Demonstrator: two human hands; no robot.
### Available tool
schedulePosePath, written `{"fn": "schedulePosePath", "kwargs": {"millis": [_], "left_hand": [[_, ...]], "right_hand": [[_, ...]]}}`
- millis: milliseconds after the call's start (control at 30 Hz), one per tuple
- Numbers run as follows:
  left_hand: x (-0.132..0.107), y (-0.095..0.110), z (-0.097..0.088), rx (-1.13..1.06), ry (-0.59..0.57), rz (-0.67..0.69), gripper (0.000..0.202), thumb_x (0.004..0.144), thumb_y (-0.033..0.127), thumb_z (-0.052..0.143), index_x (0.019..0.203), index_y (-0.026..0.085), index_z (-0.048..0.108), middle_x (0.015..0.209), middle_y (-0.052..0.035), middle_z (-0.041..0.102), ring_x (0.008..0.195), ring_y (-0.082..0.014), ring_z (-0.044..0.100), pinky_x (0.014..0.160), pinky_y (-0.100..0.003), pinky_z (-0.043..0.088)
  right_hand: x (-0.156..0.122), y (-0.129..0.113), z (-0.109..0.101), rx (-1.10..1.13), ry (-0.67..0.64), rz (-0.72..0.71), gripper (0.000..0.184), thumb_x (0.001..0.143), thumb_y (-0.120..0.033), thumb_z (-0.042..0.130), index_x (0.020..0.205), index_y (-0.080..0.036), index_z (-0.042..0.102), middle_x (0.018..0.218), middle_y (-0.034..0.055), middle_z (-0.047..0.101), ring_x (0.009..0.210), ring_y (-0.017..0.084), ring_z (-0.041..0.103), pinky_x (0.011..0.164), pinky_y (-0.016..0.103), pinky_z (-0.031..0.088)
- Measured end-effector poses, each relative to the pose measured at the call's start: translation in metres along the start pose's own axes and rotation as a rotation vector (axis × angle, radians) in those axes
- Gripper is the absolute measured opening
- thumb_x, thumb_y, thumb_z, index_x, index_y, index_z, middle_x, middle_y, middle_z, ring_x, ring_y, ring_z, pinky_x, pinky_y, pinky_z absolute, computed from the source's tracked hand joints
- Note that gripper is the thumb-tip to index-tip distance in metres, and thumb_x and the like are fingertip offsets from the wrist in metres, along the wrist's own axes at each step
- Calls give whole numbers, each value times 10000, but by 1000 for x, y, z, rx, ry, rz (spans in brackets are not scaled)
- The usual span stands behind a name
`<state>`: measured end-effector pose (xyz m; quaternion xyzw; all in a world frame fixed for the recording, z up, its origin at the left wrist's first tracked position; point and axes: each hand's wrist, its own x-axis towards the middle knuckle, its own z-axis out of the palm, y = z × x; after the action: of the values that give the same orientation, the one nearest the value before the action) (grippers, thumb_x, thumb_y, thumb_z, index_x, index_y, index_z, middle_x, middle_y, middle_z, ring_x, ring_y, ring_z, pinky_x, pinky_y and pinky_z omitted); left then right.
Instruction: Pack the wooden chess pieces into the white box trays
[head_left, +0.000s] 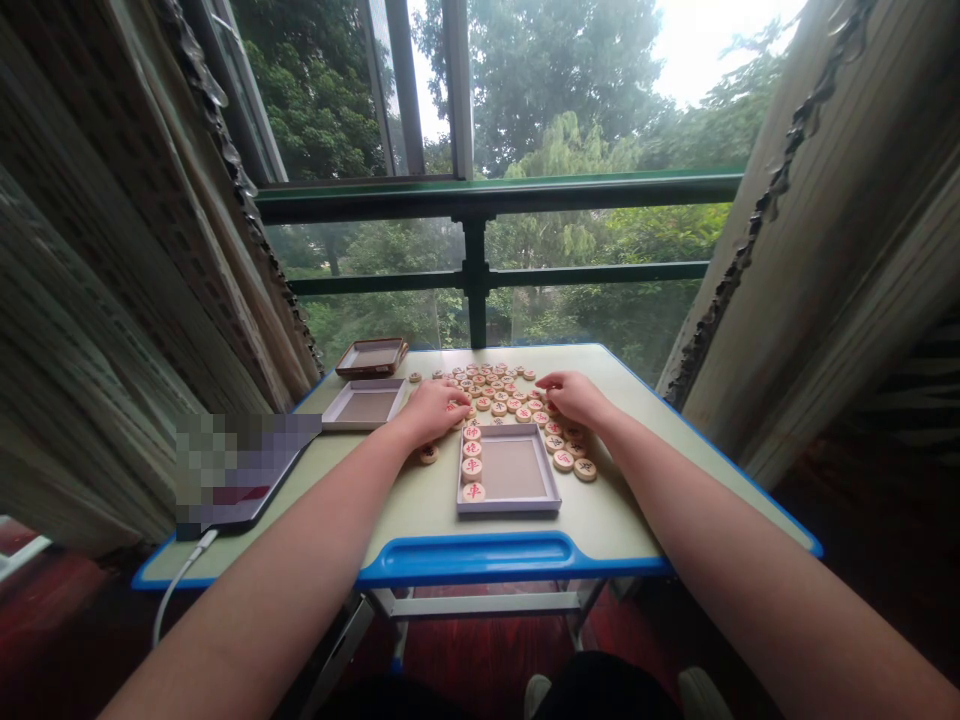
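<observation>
Under the near tray (517, 507) runs a pale table (420, 505), with loose chess pieces (499, 408) spread beyond the tray and along its right side. Picking through them looks like the step in hand; the next move seems to call for a fingertip pinch on one. Past the tray's far left corner the left hand (435, 405) is half-curled; past the far right, the right hand (581, 397) bends loosely. Whether either grips a piece, I can't tell. Four red-marked pieces (472, 468) line the tray's left wall.

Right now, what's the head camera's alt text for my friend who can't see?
A person's left hand and right hand reach among xiangqi pieces on a blue-edged desk. The nearest box holds four red-marked pieces along its left side.
</observation>
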<state>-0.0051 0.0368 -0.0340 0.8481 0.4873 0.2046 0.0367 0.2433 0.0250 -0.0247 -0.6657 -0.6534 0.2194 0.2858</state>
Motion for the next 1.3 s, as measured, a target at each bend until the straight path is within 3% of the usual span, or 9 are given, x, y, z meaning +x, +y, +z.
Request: {"fn": "schedulePosePath", "kwargs": {"millis": [167, 333, 567, 800, 900, 1000, 1067, 1200, 1300], "left_hand": [[-1, 0, 0, 11, 1, -17, 270, 755, 370, 519, 872, 219, 710, 1032, -53, 641, 987, -211, 548, 938, -337, 387], [-1, 0, 0, 13, 0, -16, 288, 766, 366, 498, 892, 217, 710, 1032, -58, 639, 977, -213, 549, 922, -336, 399], [-1, -1, 0, 12, 10, 30, 330, 812, 370, 437, 892, 202, 710, 999, -68, 661, 967, -213, 559, 925, -341, 399], [-2, 1, -1, 46, 7, 25, 330, 820, 370, 427, 891, 209, 706, 1001, -61, 660, 984, -216, 557, 916, -334, 401], [-3, 2, -2, 47, 10, 34, 322, 817, 361, 432, 891, 207, 704, 992, -63, 661, 966, -215, 564, 901, -333, 409], [-3, 4, -3, 34, 12, 57, 308, 808, 343, 445, 883, 196, 705, 985, -71, 664, 955, -216, 565, 899, -339, 409], [-3, 4, -3, 29, 9, 58, 300, 803, 339, 453, 880, 195, 705, 983, -68, 665, 951, -213, 564, 903, -338, 408], [-2, 2, -2, -3, 12, 27, 299, 808, 323, 439, 883, 191, 698, 977, -62, 664, 941, -196, 568, 893, -313, 426], [1, -2, 0, -48, 80, -45, 299, 804, 222, 405, 907, 187, 683, 991, -56, 658, 950, -183, 574, 879, -292, 443]], "right_hand": [[-3, -5, -2, 48, 17, 41, 353, 696, -60, 483, 993, -122, 663, 716, 51, 672, 556, 102, 574, 503, 175, 415], [-7, -9, -12, -244, 18, -37, 264, 637, -78, 536, 819, -151, 713, 731, 44, 691, 678, 134, 601, 589, 186, 416], [-12, -10, -16, -335, -99, -161, 234, 677, -324, 613, 841, -203, 726, 793, 29, 697, 700, 141, 593, 589, 196, 405], [-11, -12, -11, -282, -98, -195, 295, 706, -123, 531, 906, -219, 726, 901, 39, 684, 784, 136, 583, 651, 179, 411], [-12, -15, -8, -310, -71, -242, 237, 732, -261, 563, 900, -200, 718, 911, 59, 671, 776, 147, 580, 652, 197, 411], [-13, -16, -5, -396, -58, -265, 340, 690, -463, 600, 872, -198, 711, 879, 65, 671, 764, 173, 575, 629, 226, 407], [-12, -16, -2, -446, -51, -273, 379, 674, -510, 598, 861, -200, 712, 864, 65, 675, 775, 187, 573, 637, 238, 406], [-12, -15, -1, -451, -69, -290, 310, 720, -439, 564, 846, -206, 725, 871, 56, 684, 800, 181, 577, 683, 226, 405], [-13, -14, -1, -413, -77, -293, 273, 731, -375, 559, 869, -211, 727, 896, 49, 684, 819, 179, 578, 702, 219, 406]]}}
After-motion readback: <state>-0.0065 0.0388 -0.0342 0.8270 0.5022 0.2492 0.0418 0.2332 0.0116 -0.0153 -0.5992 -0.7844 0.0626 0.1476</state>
